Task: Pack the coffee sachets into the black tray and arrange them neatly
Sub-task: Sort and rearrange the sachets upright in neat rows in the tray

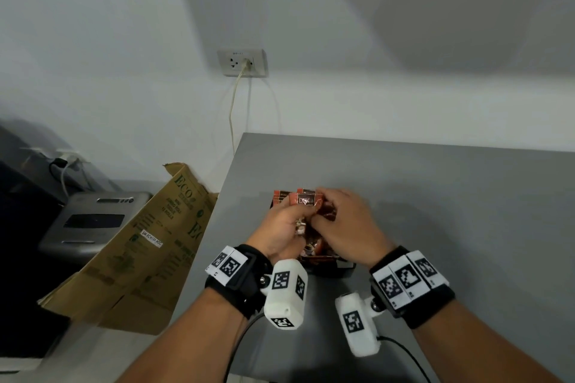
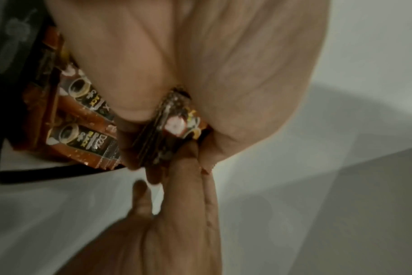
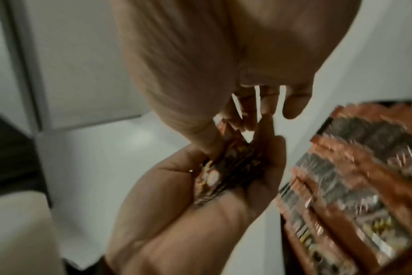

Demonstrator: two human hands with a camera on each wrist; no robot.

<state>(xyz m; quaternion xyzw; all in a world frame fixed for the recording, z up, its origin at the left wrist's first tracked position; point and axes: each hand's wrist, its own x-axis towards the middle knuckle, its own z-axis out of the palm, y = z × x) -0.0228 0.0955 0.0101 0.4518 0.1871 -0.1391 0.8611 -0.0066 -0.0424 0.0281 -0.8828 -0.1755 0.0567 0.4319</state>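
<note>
Centrally, a stack of coffee sachets (image 1: 303, 200), brown and orange with dark printed panels, is held edge-on between both hands above the black tray (image 1: 345, 265). The stack is gripped by the left hand (image 1: 281, 224), its fingers (image 3: 268, 148) curled round the far side and the thumb pressed on the near side; seen from the left wrist, the bundle (image 2: 174, 128) sits deep in the palm. The top of the stack is pinched by the right hand (image 1: 348, 221), its fingers (image 3: 294, 104) bent downward over the sachet ends. Further sachets (image 2: 82, 119) are laid in rows inside the tray, directly below the hands; their exact count cannot be told. The tray rests on a grey bench (image 1: 435, 196), near its left edge. Left of the bench, a flattened cardboard box (image 1: 149, 242) leans, with a grey appliance (image 1: 93, 221) just behind it. On the wall above, a socket (image 1: 242, 62) with a plugged-in cable (image 1: 231, 109) is fitted.
</note>
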